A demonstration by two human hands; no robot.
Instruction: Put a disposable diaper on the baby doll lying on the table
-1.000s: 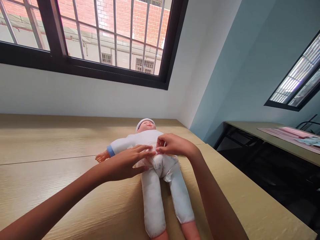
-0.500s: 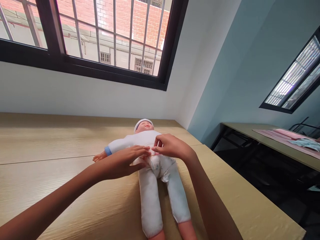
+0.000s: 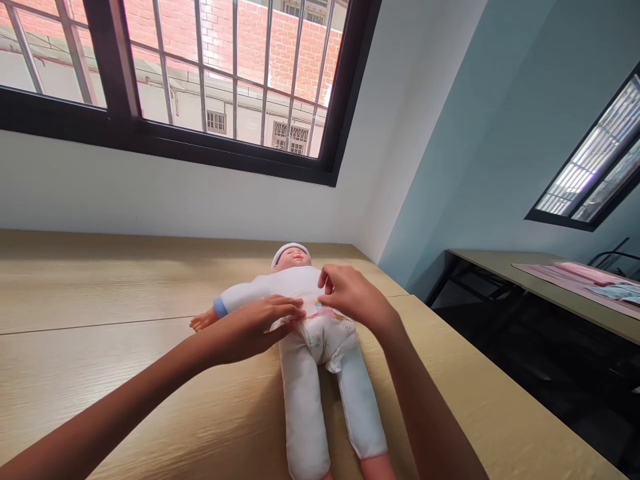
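Note:
A baby doll in a white top and hat lies on its back on the table, legs toward me. A white diaper with a printed waistband is around its hips. My left hand rests against the diaper's left side in view, fingers stretched out and holding nothing. Just above the waistband hovers my right hand, its fingers bent, with a gap between thumb and fingertips and nothing visible in it. The doll's arm on the right side is hidden behind that hand.
The wooden table meets the wall under a barred window. Its right edge drops off to dark floor. Farther right, another table bears a pink mat and a light blue cloth.
My right hand has moved up and to the right from the diaper's front, uncovering the printed waistband. My left hand stays at the diaper's side. The view has shifted slightly.

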